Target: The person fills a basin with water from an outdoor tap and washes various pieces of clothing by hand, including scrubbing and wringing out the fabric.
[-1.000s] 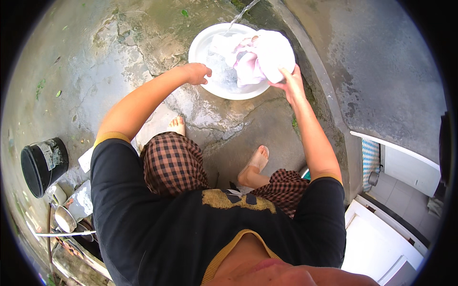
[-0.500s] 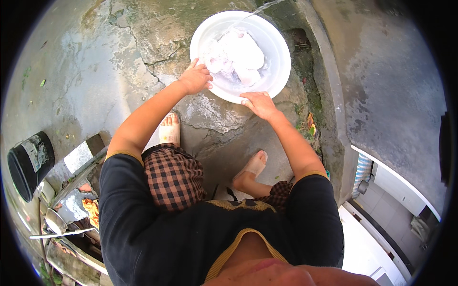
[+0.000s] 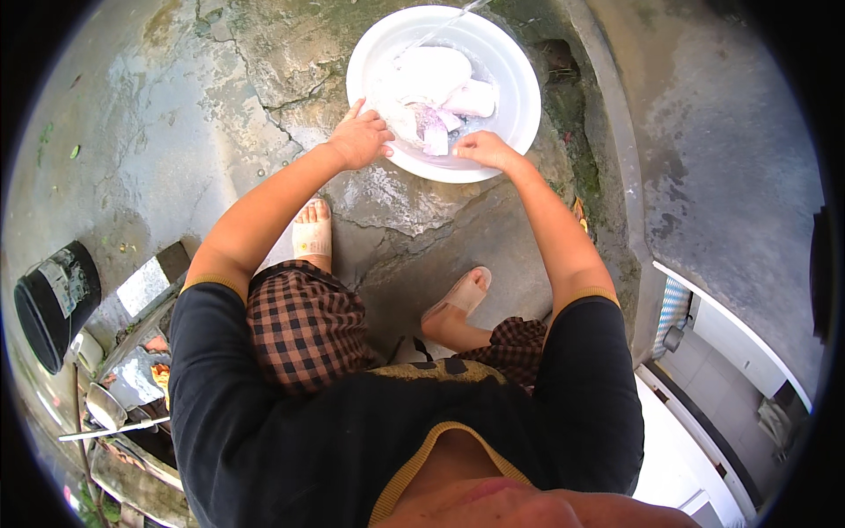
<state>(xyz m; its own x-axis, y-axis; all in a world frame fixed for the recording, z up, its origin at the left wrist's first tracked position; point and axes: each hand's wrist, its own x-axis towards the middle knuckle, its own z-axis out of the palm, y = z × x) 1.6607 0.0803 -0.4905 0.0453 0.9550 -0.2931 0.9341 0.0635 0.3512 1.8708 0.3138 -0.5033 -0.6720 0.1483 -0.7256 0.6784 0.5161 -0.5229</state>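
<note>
A white plastic basin stands on the ground ahead of me. Inside it, in water, lies bunched white cloth with pale pink parts, its detail lost in glare. A stream of water pours in over the far rim. My left hand is hooked over the near-left rim, fingers bent onto it and the index finger sticking out. At the near-right side, my right hand reaches over the rim with its fingertips pinched together, close to the cloth; whatever they hold is too small to see.
Cracked wet concrete surrounds the basin. A raised kerb runs along the right, beside a hole in the ground. A black bucket is far left, near a brick block. My sandalled feet are below the basin.
My right hand has come off the outer near rim and reached up and inward over the basin. The cloth has shifted and spread. My left hand stays on the rim.
</note>
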